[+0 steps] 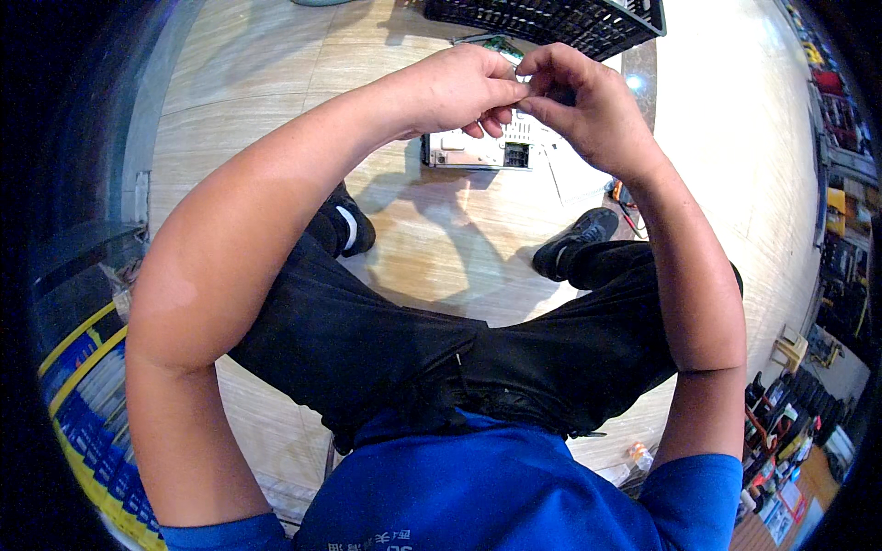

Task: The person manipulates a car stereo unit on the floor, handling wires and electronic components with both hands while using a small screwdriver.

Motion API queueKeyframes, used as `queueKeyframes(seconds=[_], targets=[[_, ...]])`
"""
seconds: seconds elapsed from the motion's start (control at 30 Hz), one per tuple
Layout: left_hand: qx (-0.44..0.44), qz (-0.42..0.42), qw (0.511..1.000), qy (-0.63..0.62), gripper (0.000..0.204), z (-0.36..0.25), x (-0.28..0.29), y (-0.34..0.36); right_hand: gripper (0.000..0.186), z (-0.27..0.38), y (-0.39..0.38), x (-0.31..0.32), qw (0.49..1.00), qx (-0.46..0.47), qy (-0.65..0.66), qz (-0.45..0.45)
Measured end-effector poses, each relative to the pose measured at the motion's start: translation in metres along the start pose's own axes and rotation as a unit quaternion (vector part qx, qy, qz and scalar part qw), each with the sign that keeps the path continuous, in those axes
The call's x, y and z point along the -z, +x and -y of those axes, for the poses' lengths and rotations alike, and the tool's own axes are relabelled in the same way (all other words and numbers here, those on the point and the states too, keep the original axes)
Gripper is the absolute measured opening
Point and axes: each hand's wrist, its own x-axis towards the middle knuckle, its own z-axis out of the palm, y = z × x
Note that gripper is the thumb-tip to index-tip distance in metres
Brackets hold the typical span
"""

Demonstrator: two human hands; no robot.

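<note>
My left hand [467,90] and my right hand [588,108] meet at the top of the view, fingertips touching. Thumb and fingers of both are pinched together around something too small and too covered to make out. Below and behind them lies a flat metal-cased electronic device [456,154], pale on top with slots and a dark square opening near its front. The hands hide much of it. A bit of green circuit board [501,43] shows just beyond my left hand.
A black plastic crate [551,20] stands past my hands. My shoes [579,241] rest on the wood-look floor [432,248] on either side. A red-and-black tool or lead [625,197] lies by the right one. Cluttered shelves [838,184] line the right; blue-and-yellow packages [96,404] stand left.
</note>
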Motion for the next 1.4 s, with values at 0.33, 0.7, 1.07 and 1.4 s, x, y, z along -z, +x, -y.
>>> queueKeyframes(seconds=[0.33,0.7,1.07,1.4], targets=[[-0.027,-0.021,0.994,-0.104,0.025,-0.002,-0.004,0.005,0.022,-0.021,0.001,0.001,0.995,-0.011,-0.039,-0.096],[-0.052,-0.038,0.975,-0.212,0.026,0.002,0.000,0.008,0.021,-0.014,-0.001,-0.002,0.989,-0.013,-0.073,-0.131],[-0.050,-0.048,0.979,-0.189,0.026,0.002,-0.005,0.007,0.020,-0.011,-0.004,-0.007,0.990,-0.015,-0.056,-0.124],[-0.058,-0.057,0.985,-0.150,0.026,0.007,-0.006,0.013,0.017,-0.008,-0.002,-0.009,0.985,-0.007,-0.091,-0.148]])
